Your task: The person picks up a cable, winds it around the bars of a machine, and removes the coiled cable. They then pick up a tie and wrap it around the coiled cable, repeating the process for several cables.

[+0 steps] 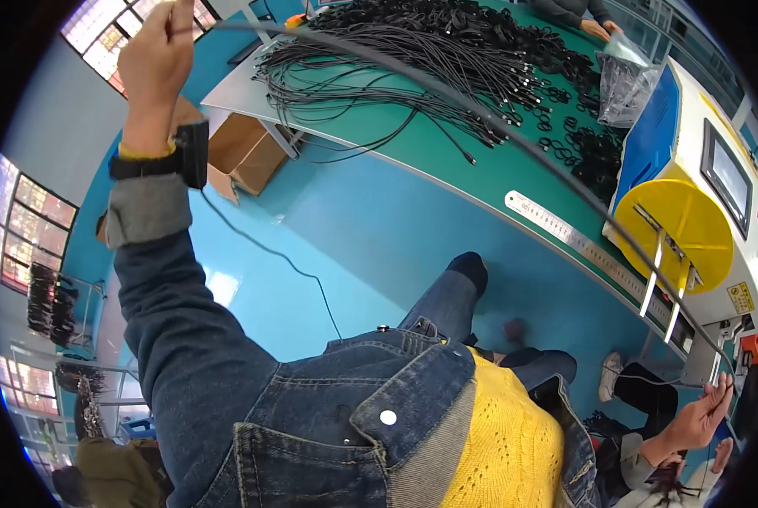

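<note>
A long black cable [514,135] stretches across the view, from the upper left down to the lower right. My left hand [157,55] is raised high with fingers closed on one end of it. Low at the right, beside the machine, my right hand [699,416] pinches the cable near its other end; the fingertips are partly hidden. The white and blue machine [692,144] carries a yellow disc [680,229] with two metal rods sticking out. Between my hands the cable passes in front of this disc.
Black cables [396,59] heap up on the green-topped table [447,182], with a steel ruler [557,224] along its edge. A plastic bag [629,89] lies by the machine. A cardboard box [248,152] stands on the floor. Another person's hands [597,30] work across the table.
</note>
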The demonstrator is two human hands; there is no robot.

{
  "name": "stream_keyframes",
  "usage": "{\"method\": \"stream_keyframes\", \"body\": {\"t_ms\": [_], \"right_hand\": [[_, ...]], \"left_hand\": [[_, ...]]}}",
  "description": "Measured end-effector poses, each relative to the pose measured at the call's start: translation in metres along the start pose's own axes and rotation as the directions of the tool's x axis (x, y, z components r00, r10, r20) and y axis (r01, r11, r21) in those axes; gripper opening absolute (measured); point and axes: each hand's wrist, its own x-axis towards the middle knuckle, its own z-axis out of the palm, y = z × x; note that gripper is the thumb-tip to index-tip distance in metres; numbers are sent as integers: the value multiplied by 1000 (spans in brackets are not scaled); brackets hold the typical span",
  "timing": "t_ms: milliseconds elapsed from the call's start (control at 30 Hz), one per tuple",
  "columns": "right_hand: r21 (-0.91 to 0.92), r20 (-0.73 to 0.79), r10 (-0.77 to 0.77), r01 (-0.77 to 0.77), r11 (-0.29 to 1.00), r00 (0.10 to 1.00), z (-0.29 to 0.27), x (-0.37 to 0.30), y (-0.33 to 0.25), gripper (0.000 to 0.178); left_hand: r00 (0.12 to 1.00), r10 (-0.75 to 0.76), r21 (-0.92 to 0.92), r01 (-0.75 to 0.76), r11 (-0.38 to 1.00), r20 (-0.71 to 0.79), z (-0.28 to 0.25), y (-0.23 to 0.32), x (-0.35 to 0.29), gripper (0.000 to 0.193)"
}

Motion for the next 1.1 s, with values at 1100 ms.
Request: {"method": "stream_keyframes", "body": {"t_ms": [1100], "right_hand": [[134, 130, -95, 77, 988, 987, 71, -11, -71, 14]], "left_hand": [[704, 425, -601, 709, -369, 569, 33, 418, -102, 13]]}}
